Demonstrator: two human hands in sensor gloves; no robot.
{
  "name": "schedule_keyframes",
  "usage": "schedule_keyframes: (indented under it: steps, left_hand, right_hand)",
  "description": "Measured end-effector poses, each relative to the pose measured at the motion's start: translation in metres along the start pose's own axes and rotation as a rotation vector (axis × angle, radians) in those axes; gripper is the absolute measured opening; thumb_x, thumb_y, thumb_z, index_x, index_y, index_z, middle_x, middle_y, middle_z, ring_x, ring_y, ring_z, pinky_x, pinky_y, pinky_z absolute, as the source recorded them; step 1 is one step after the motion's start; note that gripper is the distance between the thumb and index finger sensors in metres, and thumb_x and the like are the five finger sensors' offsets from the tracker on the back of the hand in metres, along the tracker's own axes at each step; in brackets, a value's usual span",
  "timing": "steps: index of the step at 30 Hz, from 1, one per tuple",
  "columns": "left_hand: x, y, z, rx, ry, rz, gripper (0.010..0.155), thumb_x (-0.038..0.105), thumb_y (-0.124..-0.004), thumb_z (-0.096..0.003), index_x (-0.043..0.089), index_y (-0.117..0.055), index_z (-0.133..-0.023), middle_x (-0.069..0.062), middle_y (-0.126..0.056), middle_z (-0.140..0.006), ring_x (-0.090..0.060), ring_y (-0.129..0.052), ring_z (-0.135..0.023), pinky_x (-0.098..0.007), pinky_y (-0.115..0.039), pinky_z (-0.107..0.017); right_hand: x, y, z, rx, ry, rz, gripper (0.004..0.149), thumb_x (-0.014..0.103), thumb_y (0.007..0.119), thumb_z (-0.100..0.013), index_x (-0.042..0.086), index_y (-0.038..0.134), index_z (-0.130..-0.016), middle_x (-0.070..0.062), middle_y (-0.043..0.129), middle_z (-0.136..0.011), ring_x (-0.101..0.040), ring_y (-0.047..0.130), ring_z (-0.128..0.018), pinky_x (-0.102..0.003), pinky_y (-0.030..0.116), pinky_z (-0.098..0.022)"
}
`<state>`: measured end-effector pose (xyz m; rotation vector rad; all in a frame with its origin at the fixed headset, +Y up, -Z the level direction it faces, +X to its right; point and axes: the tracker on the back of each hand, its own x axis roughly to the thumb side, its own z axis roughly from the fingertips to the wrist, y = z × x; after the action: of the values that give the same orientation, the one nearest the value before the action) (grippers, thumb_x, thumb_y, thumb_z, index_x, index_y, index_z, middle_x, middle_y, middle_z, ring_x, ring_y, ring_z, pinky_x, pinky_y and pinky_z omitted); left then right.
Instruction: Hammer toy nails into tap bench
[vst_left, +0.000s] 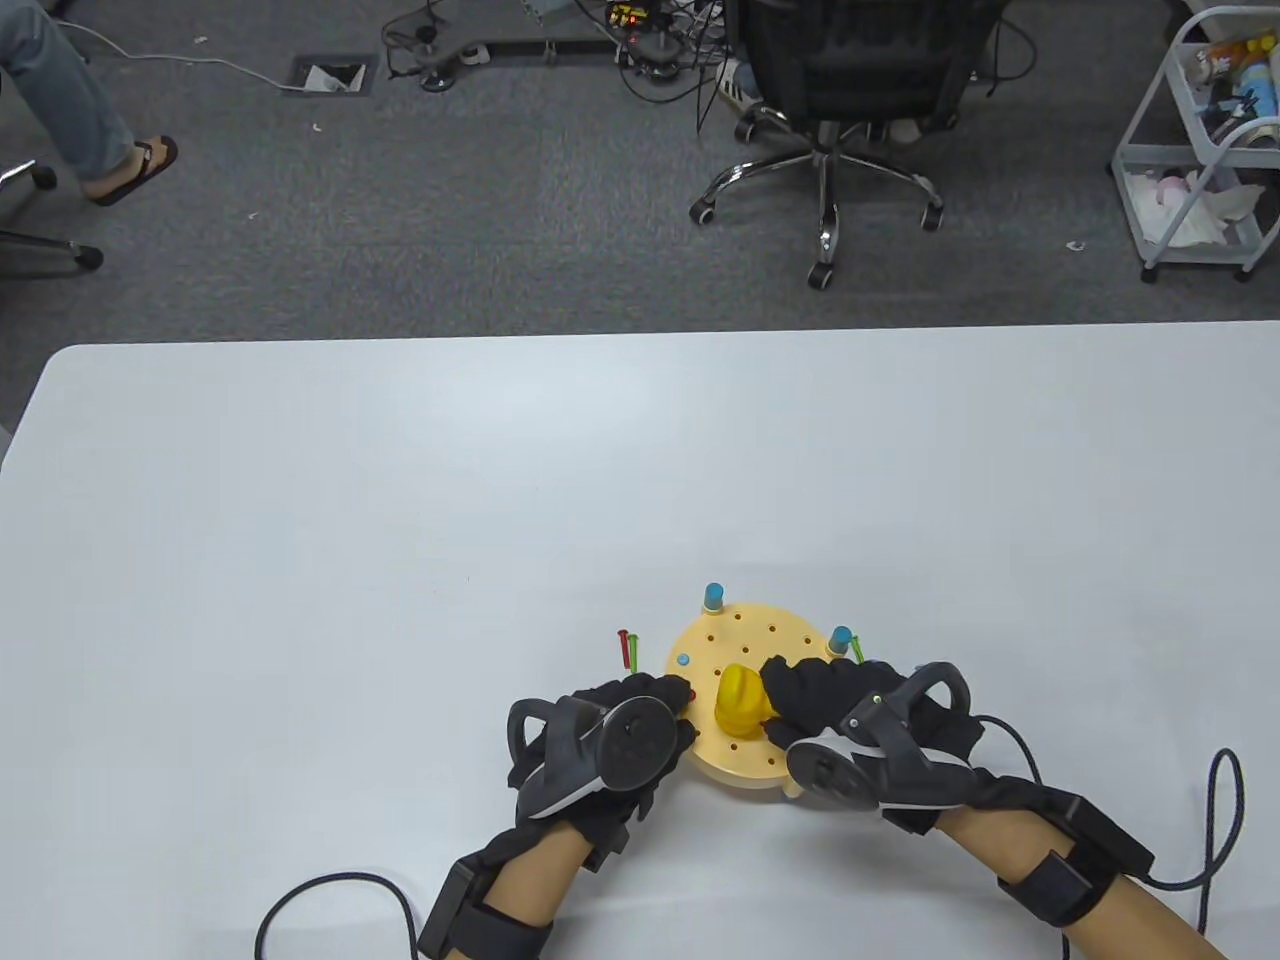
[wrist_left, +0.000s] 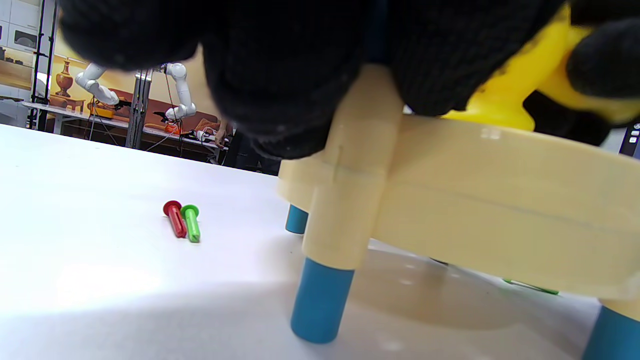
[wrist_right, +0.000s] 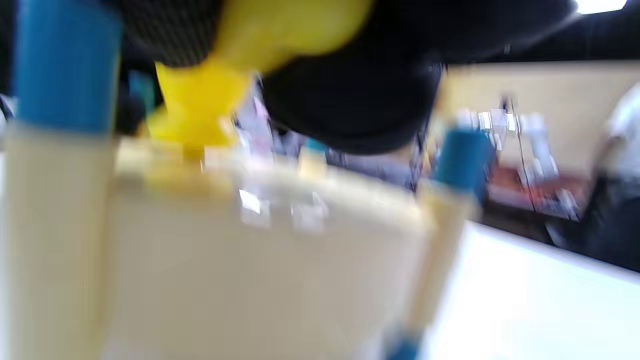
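Round cream tap bench (vst_left: 745, 690) on blue legs; my yellow hammer (vst_left: 741, 700) atop it (red nail (vst_left: 625, 648), green nail (vst_left: 634, 652) lying beside).

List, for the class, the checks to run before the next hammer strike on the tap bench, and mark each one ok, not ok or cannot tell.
1. Right hand grips the yellow hammer: ok.
2. Left hand rests on the tap bench rim, steadying it: ok.
3. Bench stands on its blue legs on the table: ok.
4. Nail upright under the hammer head: cannot tell, hidden.
5. Spare red nail and green nail lie beside the bench, within reach: ok.
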<state>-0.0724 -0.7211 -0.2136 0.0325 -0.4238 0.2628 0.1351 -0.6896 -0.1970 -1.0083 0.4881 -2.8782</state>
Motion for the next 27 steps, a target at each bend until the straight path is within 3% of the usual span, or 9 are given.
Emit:
schedule_keyframes:
  steps: [2,3,4,7,10,13,15,20,27]
  left_hand:
    - [0.000,0.000,0.000,-0.003,0.000,0.002,0.051,0.041,-0.084,-0.0363,0.021,-0.080,-0.083,-0.014,-0.097,-0.071,-0.014,-0.097,-0.032,-0.037,-0.083,-0.027]
    - [0.000,-0.001,0.000,-0.002,0.000,0.002,0.051,0.040,-0.084,-0.0364,0.021,-0.080,-0.083,-0.014,-0.097,-0.071,-0.014,-0.097,-0.032,-0.037,-0.083,-0.027]
    - [0.000,-0.001,0.000,-0.003,0.000,0.001,0.051,0.041,-0.084,-0.0363,0.022,-0.080,-0.083,-0.014,-0.097,-0.071,-0.014,-0.097,-0.032,-0.037,-0.083,-0.027]
    - [0.000,-0.001,0.000,-0.002,0.000,0.001,0.051,0.041,-0.084,-0.0364,0.022,-0.079,-0.084,-0.014,-0.097,-0.071,-0.014,-0.097,-0.032,-0.037,-0.083,-0.027]
    - [-0.002,-0.001,0.000,-0.002,0.000,0.011,0.051,0.042,-0.084,-0.0364,0.022,-0.079,-0.084,-0.013,-0.096,-0.071,-0.013,-0.096,-0.033,-0.037,-0.083,-0.028]
    - [-0.005,0.001,0.000,-0.029,-0.020,0.023,0.054,0.043,-0.082,-0.0371,0.022,-0.077,-0.086,-0.013,-0.095,-0.074,-0.015,-0.096,-0.036,-0.038,-0.082,-0.031]
    - [-0.012,0.016,0.003,-0.084,-0.046,0.032,0.066,0.050,-0.079,-0.0369,0.018,-0.069,-0.094,-0.014,-0.090,-0.081,-0.016,-0.096,-0.045,-0.039,-0.081,-0.036]
    - [-0.049,0.053,0.009,0.042,0.135,0.184,0.052,0.039,-0.079,-0.0420,0.020,-0.077,-0.090,-0.015,-0.095,-0.076,-0.019,-0.097,-0.043,-0.040,-0.081,-0.034]
    - [-0.068,0.008,-0.045,-0.105,0.505,0.037,0.047,0.036,-0.082,-0.0405,0.018,-0.080,-0.084,-0.014,-0.097,-0.067,-0.019,-0.097,-0.037,-0.041,-0.081,-0.030]
  right_hand:
    - [-0.002,-0.005,0.000,-0.110,0.047,-0.021,0.062,0.049,0.067,-0.042,0.013,0.071,-0.091,-0.005,0.094,-0.063,-0.019,0.100,-0.029,-0.027,0.085,-0.017]
    - [0.001,-0.001,-0.002,-0.052,0.024,-0.028,0.062,0.049,0.069,-0.041,0.012,0.073,-0.091,-0.007,0.095,-0.062,-0.020,0.101,-0.028,-0.028,0.085,-0.016]
    - [0.004,0.015,-0.011,0.260,-0.025,0.045,0.063,0.050,0.063,-0.044,0.011,0.066,-0.094,-0.004,0.091,-0.065,-0.016,0.100,-0.031,-0.026,0.086,-0.018]
    - [-0.003,0.000,0.001,-0.076,0.072,0.014,0.062,0.051,0.065,-0.042,0.014,0.070,-0.092,-0.003,0.093,-0.063,-0.016,0.100,-0.030,-0.026,0.085,-0.018]
    - [-0.005,0.004,0.003,0.201,0.095,0.059,0.063,0.053,0.060,-0.044,0.017,0.064,-0.095,0.000,0.090,-0.068,-0.013,0.100,-0.035,-0.024,0.087,-0.023]
    - [-0.025,-0.009,0.009,-0.135,0.170,-0.105,0.062,0.051,0.064,-0.042,0.012,0.071,-0.091,-0.004,0.094,-0.063,-0.017,0.101,-0.029,-0.026,0.086,-0.018]
    - [-0.044,-0.019,0.023,-0.156,0.271,-0.205,0.062,0.051,0.062,-0.043,0.013,0.069,-0.092,-0.004,0.092,-0.064,-0.016,0.101,-0.031,-0.026,0.086,-0.020]
    - [-0.087,-0.024,0.076,-0.261,0.434,-0.374,0.062,0.051,0.063,-0.044,0.012,0.069,-0.092,-0.005,0.093,-0.065,-0.017,0.101,-0.032,-0.027,0.086,-0.020]
    - [-0.108,-0.011,0.101,-0.252,0.539,-0.391,0.062,0.051,0.063,-0.044,0.012,0.069,-0.092,-0.005,0.093,-0.065,-0.017,0.101,-0.032,-0.027,0.086,-0.020]
